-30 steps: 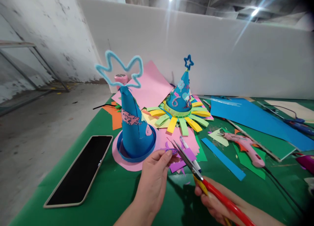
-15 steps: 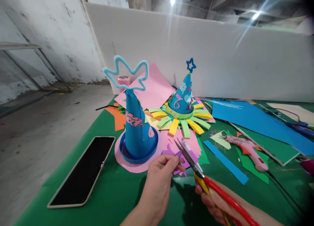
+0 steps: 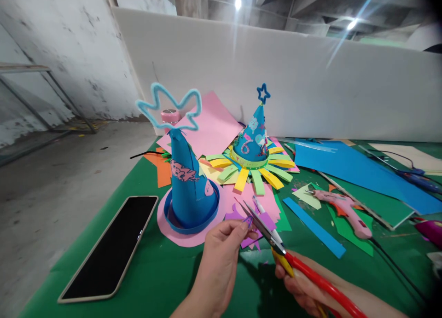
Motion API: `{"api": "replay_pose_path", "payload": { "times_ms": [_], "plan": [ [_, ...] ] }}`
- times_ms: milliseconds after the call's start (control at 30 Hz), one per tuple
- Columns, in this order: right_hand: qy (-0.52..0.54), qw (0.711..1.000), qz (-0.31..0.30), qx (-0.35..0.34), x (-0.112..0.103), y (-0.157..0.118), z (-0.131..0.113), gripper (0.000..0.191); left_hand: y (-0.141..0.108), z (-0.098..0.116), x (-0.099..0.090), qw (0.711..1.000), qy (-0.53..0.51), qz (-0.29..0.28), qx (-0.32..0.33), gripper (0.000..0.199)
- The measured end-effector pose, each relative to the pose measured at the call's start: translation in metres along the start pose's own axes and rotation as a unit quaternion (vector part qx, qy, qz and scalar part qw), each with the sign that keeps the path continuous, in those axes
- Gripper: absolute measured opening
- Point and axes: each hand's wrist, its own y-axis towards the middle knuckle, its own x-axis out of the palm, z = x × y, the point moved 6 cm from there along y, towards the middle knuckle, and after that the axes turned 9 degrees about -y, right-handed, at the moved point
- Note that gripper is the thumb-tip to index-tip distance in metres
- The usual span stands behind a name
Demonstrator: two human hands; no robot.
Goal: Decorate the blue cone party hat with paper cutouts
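Note:
Between thumb and fingertips, my left hand (image 3: 226, 253) pinches a small purple paper piece (image 3: 247, 220), partly hidden by the fingers. My right hand (image 3: 304, 281) is closed round the red and yellow handles of a pair of scissors (image 3: 265, 228). The blades are slightly parted and lie close beside the purple piece. Behind my left hand stands a blue paper cone hat (image 3: 188, 189) on a pink round brim, topped by a light blue pipe-cleaner shape (image 3: 193, 97). Under the blades lie purple paper scraps (image 3: 265, 220) and a white pen (image 3: 277, 236).
A phone (image 3: 110, 249) lies at left. Farther back stands a second blue cone hat (image 3: 253, 138) with yellow and green strips. To the right are a pink glue gun (image 3: 348, 210) with its cord, a blue paper strip (image 3: 314, 227) and a large blue sheet (image 3: 359, 170).
The whole view has shifted slightly, so the hats and phone sit farther left. The scissor blades appear a little closer to the purple piece; both hands keep their hold.

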Motion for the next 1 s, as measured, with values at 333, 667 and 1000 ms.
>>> {"api": "replay_pose_path", "payload": {
  "times_ms": [333, 667, 1000],
  "plan": [
    [-0.017, 0.999, 0.028, -0.033, -0.006, -0.016, -0.01, 0.042, -0.002, 0.002, 0.002, 1.0, 0.008, -0.013, 0.005, 0.011],
    [-0.04, 0.998, -0.013, -0.041, -0.005, -0.014, -0.013, 0.042, -0.002, 0.003, 0.003, 1.0, 0.027, -0.001, -0.001, 0.013],
    [-0.081, 0.996, 0.022, -0.036, -0.004, -0.032, -0.023, 0.047, -0.001, 0.002, 0.003, 0.999, 0.041, -0.014, -0.005, 0.012]
  ]
}}
